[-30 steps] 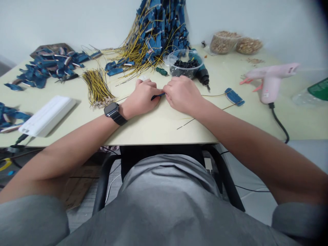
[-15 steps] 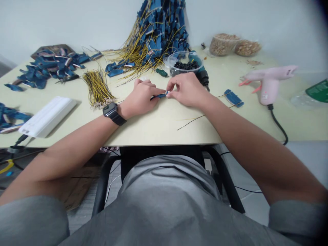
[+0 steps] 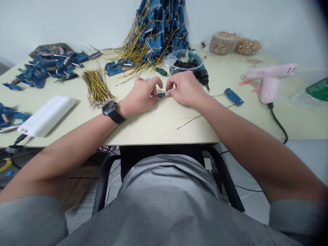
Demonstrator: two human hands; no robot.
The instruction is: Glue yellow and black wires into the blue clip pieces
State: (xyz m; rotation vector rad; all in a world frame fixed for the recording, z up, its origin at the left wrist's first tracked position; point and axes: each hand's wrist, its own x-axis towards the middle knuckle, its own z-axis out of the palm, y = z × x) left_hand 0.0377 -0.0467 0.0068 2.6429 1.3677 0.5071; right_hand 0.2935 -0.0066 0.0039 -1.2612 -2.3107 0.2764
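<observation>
My left hand (image 3: 141, 95), with a black watch on its wrist, rests on the pale table (image 3: 159, 121) and pinches one end of a small blue strip (image 3: 161, 95). My right hand (image 3: 185, 88) pinches the strip's other end, fingers curled. Both hands meet at the table's middle. A thin yellow and black wire (image 3: 191, 120) lies just right of my hands, near the front edge. Behind the right hand stands a clear tub of black bits (image 3: 186, 63).
A tall heap of blue strips with yellow wires (image 3: 156, 32) rises at the back. A yellow wire bundle (image 3: 97, 87), a white box (image 3: 46, 116) and more blue strips (image 3: 51, 65) lie left. A pink glue gun (image 3: 270, 80), a loose blue strip (image 3: 233, 96) and two nut bags (image 3: 234, 42) are right.
My right hand has moved slightly away from me and uncovered the blue strip. My left index finger has lifted and curled over the strip's end. Both hands stay on it.
</observation>
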